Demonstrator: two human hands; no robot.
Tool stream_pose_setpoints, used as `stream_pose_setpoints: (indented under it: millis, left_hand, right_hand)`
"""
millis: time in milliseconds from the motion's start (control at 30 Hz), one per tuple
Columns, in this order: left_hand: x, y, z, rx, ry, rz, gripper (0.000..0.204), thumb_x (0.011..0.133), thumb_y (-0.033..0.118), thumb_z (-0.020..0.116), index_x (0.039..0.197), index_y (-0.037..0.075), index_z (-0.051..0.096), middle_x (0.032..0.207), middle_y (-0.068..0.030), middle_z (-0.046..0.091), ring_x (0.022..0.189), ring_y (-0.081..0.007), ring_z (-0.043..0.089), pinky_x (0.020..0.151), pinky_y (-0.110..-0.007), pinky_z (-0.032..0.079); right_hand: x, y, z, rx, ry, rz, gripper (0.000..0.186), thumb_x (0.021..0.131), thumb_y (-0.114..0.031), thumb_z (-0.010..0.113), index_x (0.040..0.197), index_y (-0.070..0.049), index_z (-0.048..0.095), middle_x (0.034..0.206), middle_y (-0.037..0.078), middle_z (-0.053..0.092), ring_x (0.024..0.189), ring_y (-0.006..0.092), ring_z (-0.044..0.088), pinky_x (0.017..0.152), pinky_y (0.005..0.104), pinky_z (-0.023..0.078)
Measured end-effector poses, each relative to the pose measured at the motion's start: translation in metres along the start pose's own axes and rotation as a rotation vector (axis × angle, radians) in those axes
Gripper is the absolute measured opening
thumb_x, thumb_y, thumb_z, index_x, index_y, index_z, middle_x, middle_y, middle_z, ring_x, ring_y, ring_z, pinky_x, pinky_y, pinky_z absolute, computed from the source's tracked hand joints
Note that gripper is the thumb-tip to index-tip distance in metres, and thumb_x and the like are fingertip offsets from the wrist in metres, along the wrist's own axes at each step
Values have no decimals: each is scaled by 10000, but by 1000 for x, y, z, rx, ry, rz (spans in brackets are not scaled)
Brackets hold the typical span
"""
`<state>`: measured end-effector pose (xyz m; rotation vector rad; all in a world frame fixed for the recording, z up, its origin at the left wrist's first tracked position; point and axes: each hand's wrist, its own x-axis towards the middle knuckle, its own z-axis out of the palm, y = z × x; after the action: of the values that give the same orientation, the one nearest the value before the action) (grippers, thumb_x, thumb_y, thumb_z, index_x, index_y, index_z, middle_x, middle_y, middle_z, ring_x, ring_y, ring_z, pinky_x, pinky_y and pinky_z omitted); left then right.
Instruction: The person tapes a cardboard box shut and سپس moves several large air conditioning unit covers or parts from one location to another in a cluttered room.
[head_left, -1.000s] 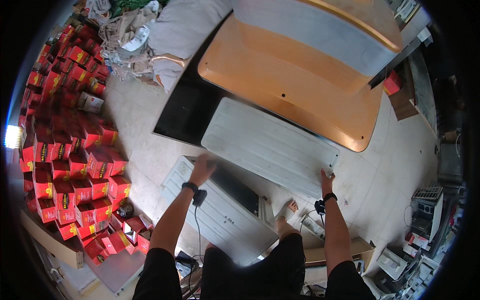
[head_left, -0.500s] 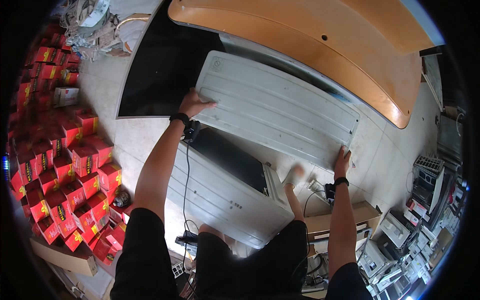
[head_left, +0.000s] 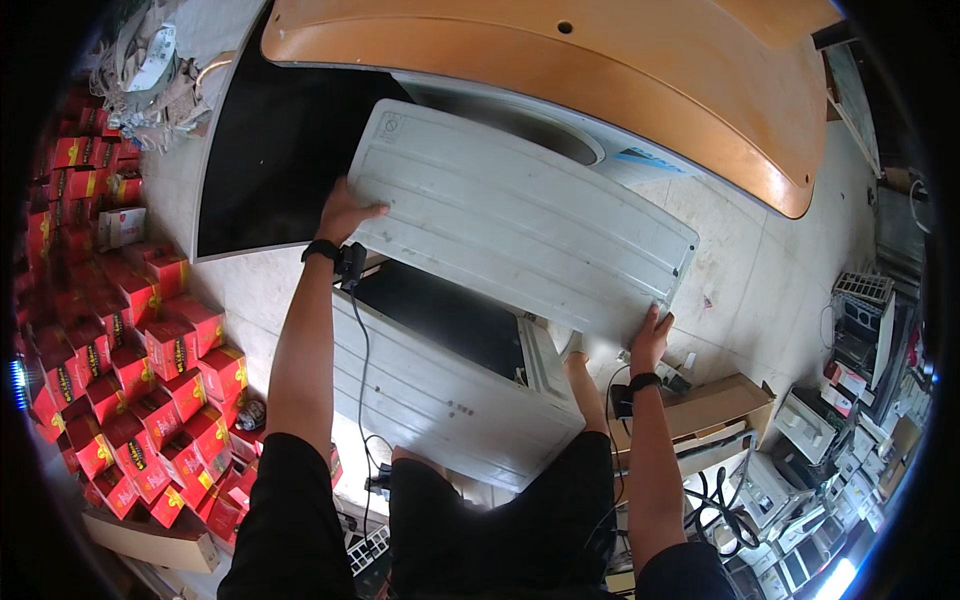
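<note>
A long white ribbed metal panel (head_left: 520,215) is held up in both my hands, tilted down toward the right. My left hand (head_left: 347,211) grips its left end, thumb on top and fingers hidden beneath. My right hand (head_left: 650,340) holds the near right corner, fingers curled round the edge. Below and nearer to me stands a boxy white metal appliance casing (head_left: 440,370) with a dark open top, close against my legs. Each wrist wears a black band with a small black device (head_left: 350,265), and a cable hangs from the left one.
Beyond the panel lie an orange molded slab (head_left: 480,40), a large black flat sheet (head_left: 275,160) and a white housing with a round dark opening (head_left: 545,130). Red boxes (head_left: 165,350) pile up at left. At right are cardboard (head_left: 725,405), a coiled black cable (head_left: 722,515) and stacked appliances (head_left: 860,330).
My hands and the panel have shifted left in view. The surroundings have shifted too, and more of the round opening shows behind the panel. Both hands keep their grip.
</note>
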<state>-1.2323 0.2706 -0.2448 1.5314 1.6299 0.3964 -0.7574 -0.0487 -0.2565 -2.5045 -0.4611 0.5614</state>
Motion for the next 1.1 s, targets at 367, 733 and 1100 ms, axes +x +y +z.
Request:
stream_pose_setpoints:
  millis: [367,733,1100]
  left_hand:
    - [-62,-18,16,-108,89,-52,817,556,159,898,1200,-49,439,1159,-192,569,1077,-287,558,946,-359,443]
    - [-71,-28,31,247,214,37,971,662,252,819,1388,-91,274,1396,-283,354,1297,-397,348,1083,-438,314]
    - [-169,-8,-21,328,-479,269,488,829,293,670,1235,48,555,1342,-176,488,1180,-324,514,994,-388,415]
  right_hand:
    - [14,3,-3,-153,164,-113,534,950,-547,382,1120,-56,508,834,295,627,814,511,575,667,565,420]
    - [0,6,-19,-289,70,-35,482,942,-547,410,941,-68,465,754,275,631,759,499,596,619,572,441]
    - [-77,184,-24,146,-392,-199,467,935,-334,548,1298,-67,425,1130,109,594,953,192,599,715,335,464]
